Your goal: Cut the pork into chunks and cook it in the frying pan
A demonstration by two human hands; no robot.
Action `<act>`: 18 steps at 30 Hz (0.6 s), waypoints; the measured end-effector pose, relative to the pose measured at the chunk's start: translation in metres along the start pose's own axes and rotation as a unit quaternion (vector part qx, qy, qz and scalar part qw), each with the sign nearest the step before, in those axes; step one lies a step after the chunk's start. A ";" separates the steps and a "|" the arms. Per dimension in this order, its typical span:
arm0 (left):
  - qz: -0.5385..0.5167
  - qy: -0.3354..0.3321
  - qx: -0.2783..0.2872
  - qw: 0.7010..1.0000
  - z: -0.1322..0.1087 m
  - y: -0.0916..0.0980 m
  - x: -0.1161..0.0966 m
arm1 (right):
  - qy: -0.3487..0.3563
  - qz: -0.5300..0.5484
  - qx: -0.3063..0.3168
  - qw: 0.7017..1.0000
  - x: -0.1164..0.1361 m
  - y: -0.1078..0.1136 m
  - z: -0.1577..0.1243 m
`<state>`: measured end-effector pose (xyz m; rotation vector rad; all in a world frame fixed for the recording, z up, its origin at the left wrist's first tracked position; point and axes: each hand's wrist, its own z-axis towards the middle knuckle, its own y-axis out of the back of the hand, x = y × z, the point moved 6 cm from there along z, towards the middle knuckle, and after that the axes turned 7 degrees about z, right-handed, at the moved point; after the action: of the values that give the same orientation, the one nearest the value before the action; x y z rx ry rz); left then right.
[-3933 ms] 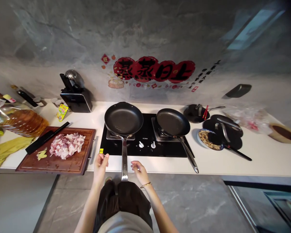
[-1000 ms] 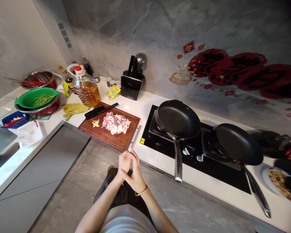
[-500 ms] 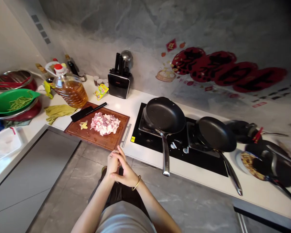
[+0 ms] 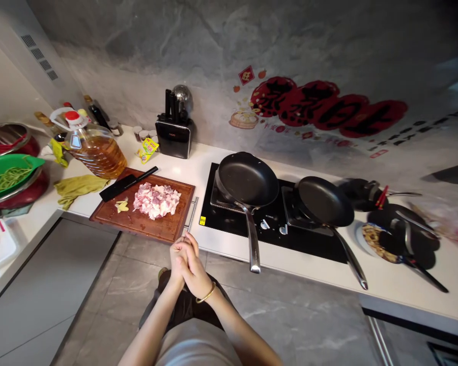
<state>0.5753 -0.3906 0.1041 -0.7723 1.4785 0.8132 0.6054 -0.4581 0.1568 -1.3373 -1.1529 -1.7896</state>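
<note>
My left hand [image 4: 177,259] and my right hand [image 4: 194,270] are clasped together in front of my body, below the counter's front edge, with nothing visible in them. My right wrist wears a gold bangle. Just above the hands lies a wooden cutting board [image 4: 168,231] with a pile of diced raw meat [image 4: 155,200], a few ginger slices [image 4: 121,206] and a black cleaver [image 4: 126,183]. To the right, two black frying pans [image 4: 247,179] [image 4: 324,201] sit on a black gas hob [image 4: 309,244], handles pointing toward me.
A big oil bottle [image 4: 95,151], yellow cloth [image 4: 74,186] and knife block [image 4: 174,133] stand behind the board. Green colander with beans [image 4: 8,170] and metal bowls sit at the left. Dark plates, a ladle and a food dish [image 4: 374,236] crowd the right counter.
The view has swung back to the right, so the hob sits more centred. My hands, apart by the pan handle earlier, stay clasped together and have shifted only slightly.
</note>
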 end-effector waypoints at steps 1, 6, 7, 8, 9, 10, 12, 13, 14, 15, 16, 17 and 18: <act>-0.003 0.009 0.009 1.000 -0.002 -0.001 -0.002 | 0.000 0.001 0.001 1.000 -0.001 0.002 -0.001; 0.038 0.033 0.011 0.999 -0.007 -0.002 -0.012 | 0.005 0.015 0.023 1.000 -0.006 0.007 -0.003; 0.054 0.039 0.005 0.998 -0.007 -0.001 -0.013 | 0.007 0.019 0.028 0.999 -0.007 0.008 -0.003; 0.069 0.046 0.004 0.997 -0.007 0.000 -0.013 | 0.009 0.023 0.033 0.999 -0.007 0.009 -0.003; 0.081 0.053 0.004 0.995 -0.007 0.001 -0.013 | 0.011 0.028 0.038 0.999 -0.008 0.010 -0.003; 0.090 0.060 0.005 0.994 -0.007 0.002 -0.014 | 0.011 0.034 0.043 0.998 -0.008 0.011 -0.003; 0.095 0.073 0.012 0.993 -0.007 0.003 -0.014 | 0.011 0.045 0.054 0.998 -0.008 0.013 -0.003; 0.092 0.081 0.014 0.992 -0.007 0.003 -0.014 | 0.011 0.048 0.057 0.997 -0.009 0.013 -0.004; 0.085 0.090 0.014 0.992 -0.008 0.003 -0.014 | 0.011 0.051 0.060 0.997 -0.009 0.014 -0.005; 0.078 0.099 0.014 0.992 -0.009 0.003 -0.014 | 0.011 0.052 0.061 0.997 -0.009 0.014 -0.005; 0.072 0.107 0.015 0.992 -0.010 0.003 -0.013 | 0.012 0.053 0.061 0.997 -0.010 0.015 -0.006; 0.069 0.111 0.016 0.991 -0.011 0.003 -0.013 | 0.013 0.053 0.060 0.997 -0.010 0.015 -0.007; 0.070 0.113 0.018 0.991 -0.012 0.003 -0.013 | 0.015 0.053 0.059 0.997 -0.010 0.015 -0.007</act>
<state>0.5674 -0.3994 0.1172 -0.7589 1.7615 0.8226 0.6182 -0.4714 0.1503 -1.2754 -1.1325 -1.6345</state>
